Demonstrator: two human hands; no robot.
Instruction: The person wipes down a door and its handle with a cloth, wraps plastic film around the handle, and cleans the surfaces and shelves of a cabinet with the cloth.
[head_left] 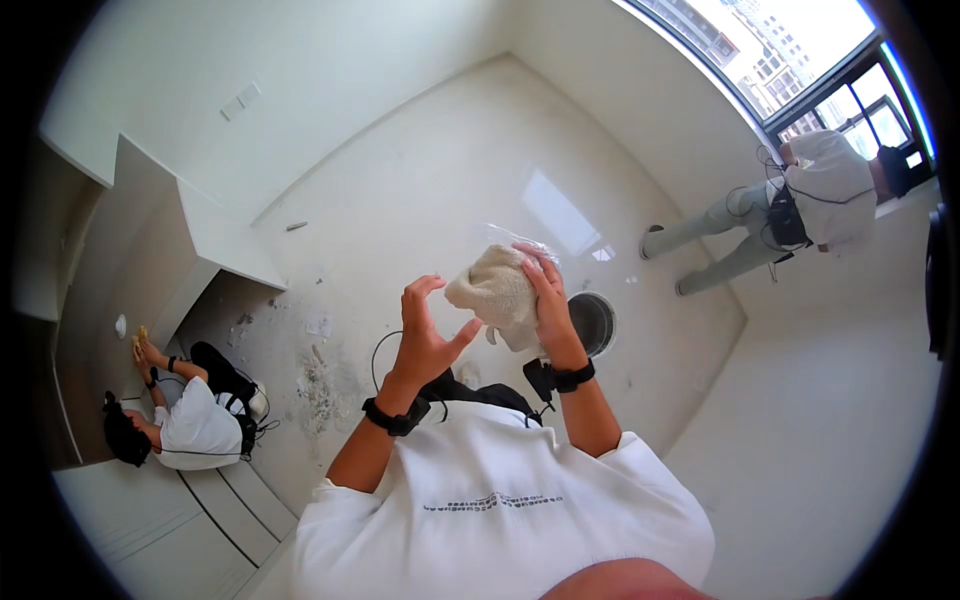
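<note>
A folded beige cloth (497, 292) is held up in front of my chest, above the floor. My right hand (550, 308) grips its right side, with the fingers over the top edge. Clear plastic film (494, 233) shows behind the cloth's upper edge and near those fingertips. To the left of the cloth, my left hand (428, 338) is open, thumb and fingers spread apart and nothing between them. Its thumb tip comes close to the cloth; I cannot tell if they touch. Just right of my right hand, a bucket (612, 326) stands on the floor.
Debris (318, 385) litters the floor at left, and a small stick-like object (296, 227) lies farther off. One person (205, 425) crouches by a cabinet (150, 235) at left. Another person (825, 190) stands at the window (790, 60) on the right.
</note>
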